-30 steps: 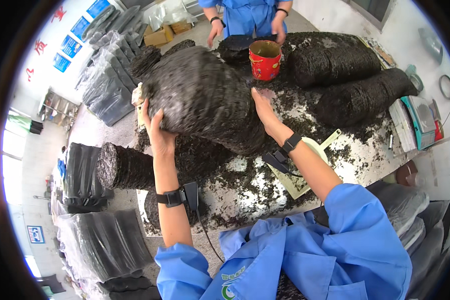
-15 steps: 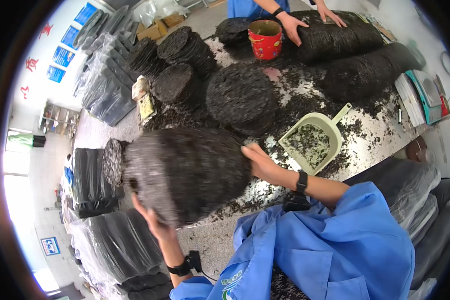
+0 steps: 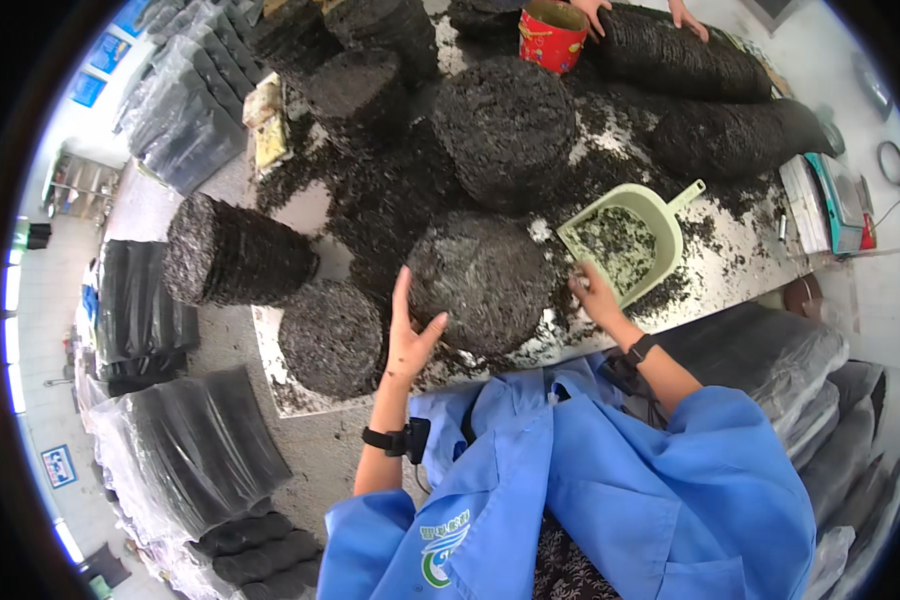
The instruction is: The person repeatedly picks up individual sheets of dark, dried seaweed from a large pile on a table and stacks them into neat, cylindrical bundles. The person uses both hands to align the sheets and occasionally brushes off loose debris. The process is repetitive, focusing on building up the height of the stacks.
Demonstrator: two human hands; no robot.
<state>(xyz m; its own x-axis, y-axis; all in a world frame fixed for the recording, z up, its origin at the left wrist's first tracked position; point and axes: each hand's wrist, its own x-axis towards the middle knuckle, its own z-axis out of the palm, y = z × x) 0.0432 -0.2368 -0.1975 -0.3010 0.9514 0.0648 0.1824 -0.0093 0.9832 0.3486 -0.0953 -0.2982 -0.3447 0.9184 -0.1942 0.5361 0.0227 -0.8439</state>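
Note:
A round stack of dried seaweed sheets (image 3: 480, 282) stands on the worktable in front of me, its flat top facing up. My left hand (image 3: 410, 340) is at its left side, thumb and fingers spread, palm toward the stack. On the other side, my right hand (image 3: 595, 295) has its fingers bent and slightly apart, just off the stack's right edge and close to the pale green dustpan (image 3: 628, 285). Seaweed scraps lie in the dustpan. A smaller seaweed stack (image 3: 332, 338) sits left of my left hand, and a tilted stack (image 3: 235, 250) lies behind it.
More seaweed stacks (image 3: 505, 130) and loose scraps cover the table. A red bucket (image 3: 552, 38) stands at the back, near another person's hands (image 3: 685, 20) on a long seaweed roll (image 3: 685, 55). A teal scale (image 3: 838, 205) is at right. Bagged dark bundles (image 3: 200, 450) lie at lower left.
The large seaweed stack I held up with both hands, blurred by motion, is now down on the table. My hands have come off its sides, and the view has tilted lower.

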